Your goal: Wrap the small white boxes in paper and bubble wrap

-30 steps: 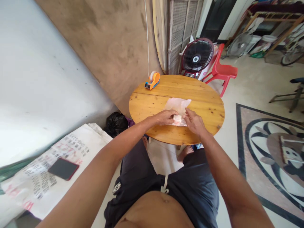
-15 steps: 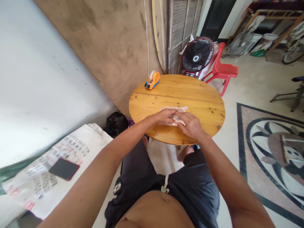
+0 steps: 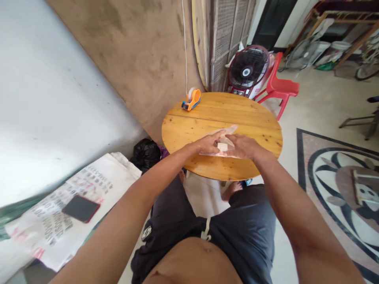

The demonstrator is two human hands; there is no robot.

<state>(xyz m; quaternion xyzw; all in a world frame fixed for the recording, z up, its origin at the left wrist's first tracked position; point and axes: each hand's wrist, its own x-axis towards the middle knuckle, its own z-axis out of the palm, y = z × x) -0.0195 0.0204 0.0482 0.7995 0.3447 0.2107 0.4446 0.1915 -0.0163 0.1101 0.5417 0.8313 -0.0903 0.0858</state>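
A small pale box-like block (image 3: 222, 147) with faint print lies on a clear plastic sheet (image 3: 232, 129) on the round wooden table. My left hand (image 3: 209, 144) curves round the block's left side, with the thumb at its near left edge and the fingers at its far side. On the right, my right hand (image 3: 242, 146) bends its fingers over the sheet, the thumb low beside the block. The sheet's far corner stands up from the table. Part of the sheet is hidden under both hands.
An orange and blue tape dispenser (image 3: 192, 99) stands at the table's (image 3: 251, 114) far left edge. Beyond are a fan (image 3: 246, 71) and a red chair (image 3: 281, 85). A phone (image 3: 81, 208) lies on printed white sacks (image 3: 97, 177) at left, near a black bag (image 3: 145, 154).
My hands have moved apart, the right one shifting right. More of the pale block now shows between them, and the sheet's far corner has risen.
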